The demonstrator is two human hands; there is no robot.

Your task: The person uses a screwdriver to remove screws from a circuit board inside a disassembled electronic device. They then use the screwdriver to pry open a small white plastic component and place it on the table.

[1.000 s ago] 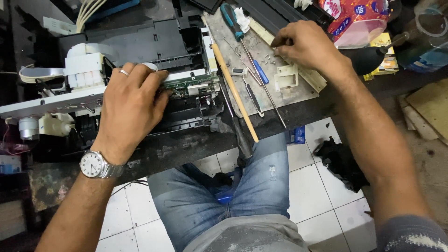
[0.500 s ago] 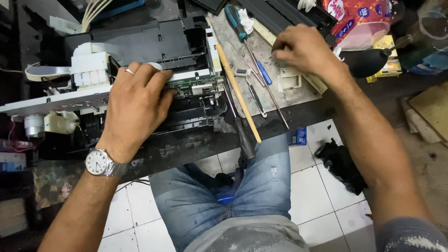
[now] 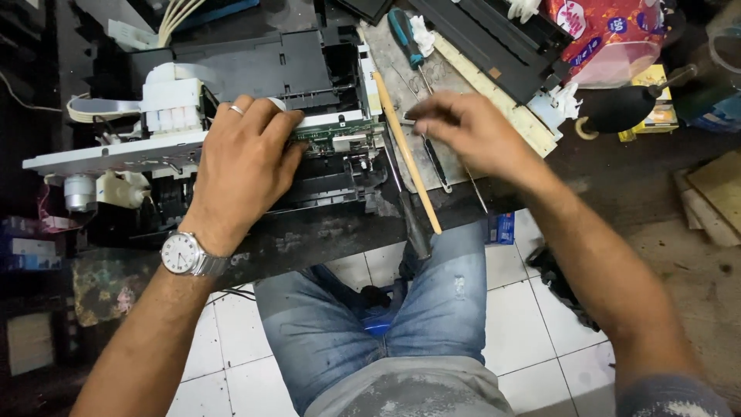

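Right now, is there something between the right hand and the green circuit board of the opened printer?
Yes. The long wooden stick lies slanted on the bench between the right hand and the green circuit board. The left hand also rests on the opened printer, beside the board's left end.

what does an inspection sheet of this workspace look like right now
surface: dark worn workbench, crowded with parts.
job's things: opened printer with green circuit board bared.
clutter: wooden stick, blue-handled screwdriver, red packet, black rubber bulb.
grippers: left hand flat on the printer, wristwatch on; right hand blurred above thin metal tools, grip unclear.
cables: flat grey ribbon at printer's left, pale wire bundle at top.
surroundings: white tiled floor, person's blue jeans under the bench.
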